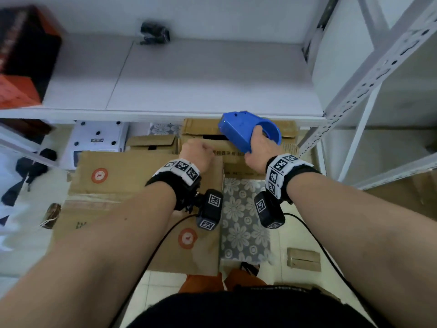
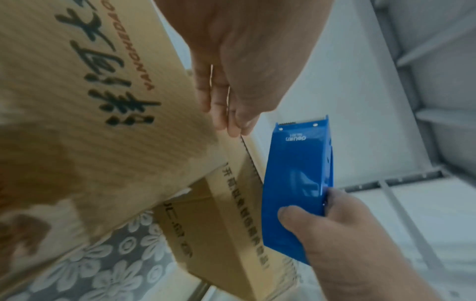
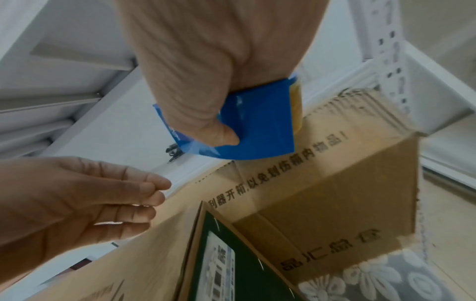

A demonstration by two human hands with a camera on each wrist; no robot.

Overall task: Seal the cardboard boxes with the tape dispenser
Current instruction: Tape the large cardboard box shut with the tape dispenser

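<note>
The right hand [image 1: 257, 147] grips the blue tape dispenser [image 1: 246, 129], thumb on its side, above the cardboard box [image 3: 322, 183] that sits just under the shelf [image 1: 189, 79]. The left hand [image 1: 196, 151], just beside it, pinches the free end of the clear tape [image 3: 159, 175] between thumb and fingers [image 3: 152, 187]. I think the tape should now be kept tight, its end pressed down on the box's near edge, and the dispenser drawn straight along the seam.

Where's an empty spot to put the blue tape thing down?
The white shelf board above the boxes is mostly bare, between the red box at its left end and the rack post on the right; only a small black object sits at the back. Below, cardboard boxes crowd the floor.
</note>
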